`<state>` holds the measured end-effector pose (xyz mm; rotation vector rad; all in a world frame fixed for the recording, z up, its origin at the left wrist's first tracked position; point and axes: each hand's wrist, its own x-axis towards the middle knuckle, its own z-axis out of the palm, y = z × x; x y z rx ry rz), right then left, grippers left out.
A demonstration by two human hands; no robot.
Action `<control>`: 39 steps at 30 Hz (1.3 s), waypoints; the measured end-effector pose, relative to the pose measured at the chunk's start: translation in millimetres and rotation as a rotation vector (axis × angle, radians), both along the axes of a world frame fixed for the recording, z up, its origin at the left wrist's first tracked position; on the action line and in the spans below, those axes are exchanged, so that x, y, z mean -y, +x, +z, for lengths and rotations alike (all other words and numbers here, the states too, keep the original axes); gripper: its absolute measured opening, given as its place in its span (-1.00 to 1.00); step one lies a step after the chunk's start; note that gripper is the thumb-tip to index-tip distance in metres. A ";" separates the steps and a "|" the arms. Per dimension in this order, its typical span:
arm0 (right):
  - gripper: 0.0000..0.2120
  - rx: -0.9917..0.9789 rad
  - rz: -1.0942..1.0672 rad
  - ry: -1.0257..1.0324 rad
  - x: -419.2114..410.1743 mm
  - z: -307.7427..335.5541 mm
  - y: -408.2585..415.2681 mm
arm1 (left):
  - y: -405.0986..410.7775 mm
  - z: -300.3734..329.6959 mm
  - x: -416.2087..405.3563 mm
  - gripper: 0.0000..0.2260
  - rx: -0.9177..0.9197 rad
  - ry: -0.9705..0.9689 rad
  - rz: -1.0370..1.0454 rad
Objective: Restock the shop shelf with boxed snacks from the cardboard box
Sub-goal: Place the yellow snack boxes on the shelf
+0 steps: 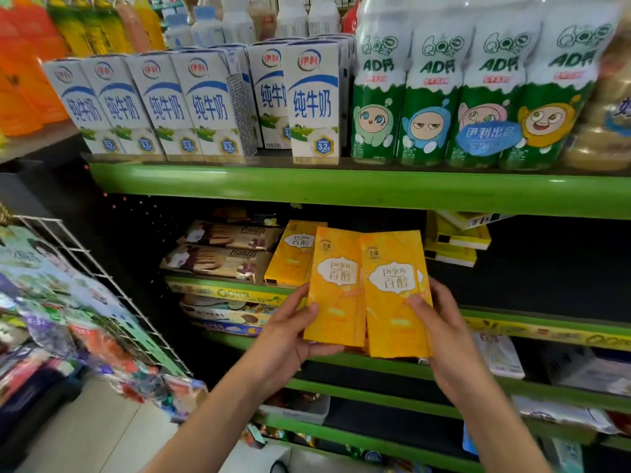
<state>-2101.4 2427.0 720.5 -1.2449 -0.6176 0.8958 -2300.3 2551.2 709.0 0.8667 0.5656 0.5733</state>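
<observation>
Now left hand point(290, 331) grips left yellow box point(336, 288); right hand point(444, 332) grips right yellow box point(396, 295), thumbs in front.

The two snack boxes point(367, 288) were orange-yellow with a white scalloped label in grey lettering, as was a third box point(290, 254) on the shelf. The shelf edge point(341, 187) was bright green. The milk cartons point(191, 100) were white with blue script, a blue arc and a red-and-green oval logo. The bottle pack point(471, 97) was green and white with cartoon faces in green, blue, pink and yellow.
</observation>
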 end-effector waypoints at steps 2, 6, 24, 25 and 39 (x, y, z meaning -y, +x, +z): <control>-0.64 0.068 -0.045 0.021 -1.1 -3.1 -1.4 | -1.4 -8.2 1.0 -0.43 -0.001 0.050 -0.019; -0.55 0.102 -0.087 0.015 -5.1 -12.7 0.9 | -1.6 -20.5 3.7 -0.21 -0.008 0.145 -0.033; 0.29 0.322 0.358 -0.130 7.1 -27.1 23.3 | 9.7 -35.1 -7.7 0.02 -0.184 0.489 -0.067; 0.29 0.344 0.365 -0.133 6.4 -27.2 23.6 | 9.7 -35.8 -8.1 0.02 -0.193 0.496 -0.061; 0.26 0.458 0.302 -0.229 0.8 -37.4 25.2 | 10.8 -32.4 -3.7 0.02 -0.401 0.654 -0.046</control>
